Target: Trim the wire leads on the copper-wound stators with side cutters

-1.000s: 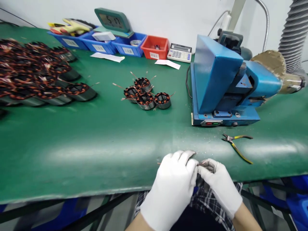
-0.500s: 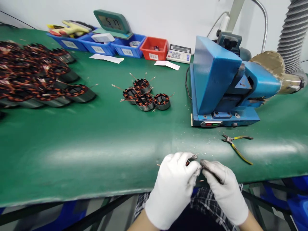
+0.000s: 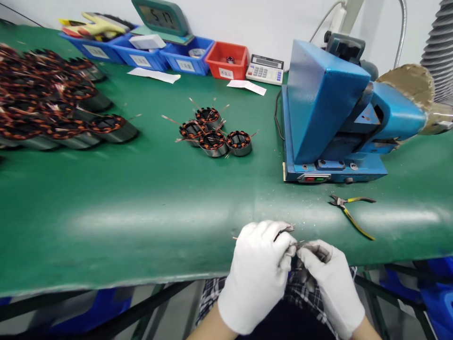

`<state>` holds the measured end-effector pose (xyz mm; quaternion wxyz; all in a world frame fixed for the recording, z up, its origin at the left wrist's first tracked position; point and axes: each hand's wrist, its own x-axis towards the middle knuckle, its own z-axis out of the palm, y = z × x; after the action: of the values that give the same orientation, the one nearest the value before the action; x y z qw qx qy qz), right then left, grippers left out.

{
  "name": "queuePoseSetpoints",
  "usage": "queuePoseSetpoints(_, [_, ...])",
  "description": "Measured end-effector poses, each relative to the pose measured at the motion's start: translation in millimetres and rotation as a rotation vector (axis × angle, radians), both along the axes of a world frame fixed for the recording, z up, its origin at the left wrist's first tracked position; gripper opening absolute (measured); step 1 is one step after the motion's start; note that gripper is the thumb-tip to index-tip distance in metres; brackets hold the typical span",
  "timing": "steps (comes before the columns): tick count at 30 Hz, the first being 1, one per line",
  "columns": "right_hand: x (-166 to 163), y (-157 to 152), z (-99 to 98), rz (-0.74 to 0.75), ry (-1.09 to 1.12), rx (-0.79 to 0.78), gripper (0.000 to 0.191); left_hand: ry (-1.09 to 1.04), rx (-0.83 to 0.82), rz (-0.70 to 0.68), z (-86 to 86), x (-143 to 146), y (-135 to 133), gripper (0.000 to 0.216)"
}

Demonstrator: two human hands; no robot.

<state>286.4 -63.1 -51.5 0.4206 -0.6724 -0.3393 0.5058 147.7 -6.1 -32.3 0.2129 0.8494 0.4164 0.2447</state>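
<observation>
This looks like a factory workshop, to judge by one kind of part in quantity: copper-wound cores (image 3: 113,128) crowd the left end of a long, green-topped table (image 3: 148,203), and a cluster of four (image 3: 214,151) stands apart from them. Farther right, a blue machine (image 3: 314,104) with red and green buttons meets a ribbed duct (image 3: 439,52); yellow-handled pliers (image 3: 348,210) lie between it and the near edge. Along the far edge stand labelled blue bins (image 3: 97,51), a red bin (image 3: 226,73) and a calculator (image 3: 265,69). The person's left hand (image 3: 256,274) and right hand (image 3: 331,283) wear white gloves, smudged dark at the fingertips.
</observation>
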Motion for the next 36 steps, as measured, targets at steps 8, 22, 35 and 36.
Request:
queuePoseSetpoints(8, [10, -4, -5.9, 0.045, -0.362, 0.346, 0.028, 0.008, 0.035, 0.019, -2.4, 0, -1, 0.017])
queuePoseSetpoints(22, [22, 22, 26.8, 0.411, 0.038, -0.199, 0.022, 0.044, 0.213, -0.121, -10.2, -4, 6, 0.024])
queuePoseSetpoints(35, [16, 19, 16.0, 0.435, 0.044, -0.136, 0.036, 0.038, 0.157, -0.113, -9.4, -5, 2, 0.022])
queuePoseSetpoints(36, [18, 20, 17.4, 0.458, 0.159, -0.22, 0.037, 0.039, 0.151, -0.115, -9.0, -5, 2, 0.022])
